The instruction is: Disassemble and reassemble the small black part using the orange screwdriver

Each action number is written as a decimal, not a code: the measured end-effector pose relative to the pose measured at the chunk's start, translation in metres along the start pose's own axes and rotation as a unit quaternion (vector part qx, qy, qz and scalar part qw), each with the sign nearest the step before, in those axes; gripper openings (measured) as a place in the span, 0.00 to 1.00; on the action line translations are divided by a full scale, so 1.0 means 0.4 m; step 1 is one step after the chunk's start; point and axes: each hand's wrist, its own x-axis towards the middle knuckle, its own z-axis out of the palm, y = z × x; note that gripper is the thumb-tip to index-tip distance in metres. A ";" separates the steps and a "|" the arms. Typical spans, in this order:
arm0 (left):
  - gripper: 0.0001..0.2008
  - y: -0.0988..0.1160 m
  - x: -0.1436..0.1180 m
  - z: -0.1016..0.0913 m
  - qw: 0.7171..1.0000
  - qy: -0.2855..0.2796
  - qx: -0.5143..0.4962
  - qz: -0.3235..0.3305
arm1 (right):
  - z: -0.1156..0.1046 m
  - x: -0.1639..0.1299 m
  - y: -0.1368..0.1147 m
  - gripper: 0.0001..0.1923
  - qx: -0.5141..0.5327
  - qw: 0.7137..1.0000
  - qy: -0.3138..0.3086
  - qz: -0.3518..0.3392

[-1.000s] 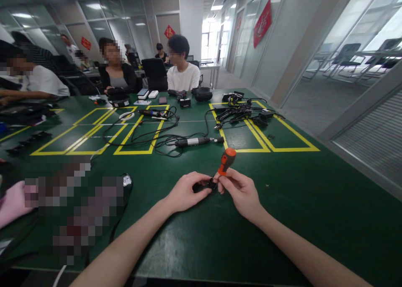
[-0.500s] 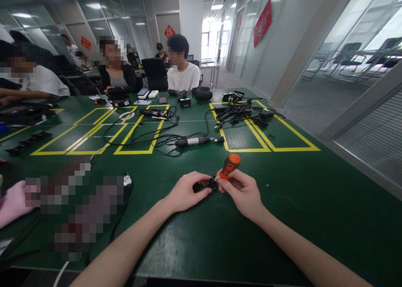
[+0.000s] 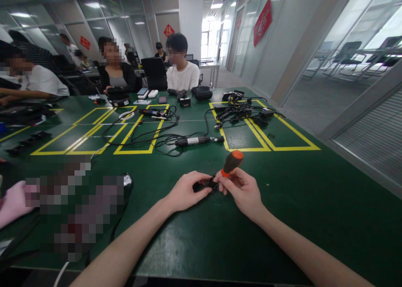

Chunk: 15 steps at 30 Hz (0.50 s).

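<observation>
My left hand lies on the green table with thumb and fingers closed around a small black part. Much of that part is hidden by the fingers, so its kind cannot be made out. My right hand grips a screwdriver with an orange and dark grey handle, close beside the black part. The handle leans up and to the right, its orange end on top. The screwdriver's shaft and tip are hidden behind the fingers, so I cannot tell whether the tip touches the part.
Beyond my hands lies a grey and black corded power tool. Tangled black cables and tools lie within yellow tape at the back right. A blurred-out object lies at left. A person in white sits across the table.
The screwdriver's handle has tipped a little further right and turned, showing more dark grey. My left hand and the black part have stayed in place.
</observation>
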 end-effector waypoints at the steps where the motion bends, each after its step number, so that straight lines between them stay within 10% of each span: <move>1: 0.12 0.000 0.000 0.000 1.000 0.000 0.002 0.001 | -0.001 0.001 0.000 0.19 -0.001 1.000 -0.002 -0.002; 15: 0.12 0.002 0.000 -0.002 1.000 0.002 0.001 0.000 | 0.001 -0.006 0.007 0.16 0.001 1.000 0.007 0.005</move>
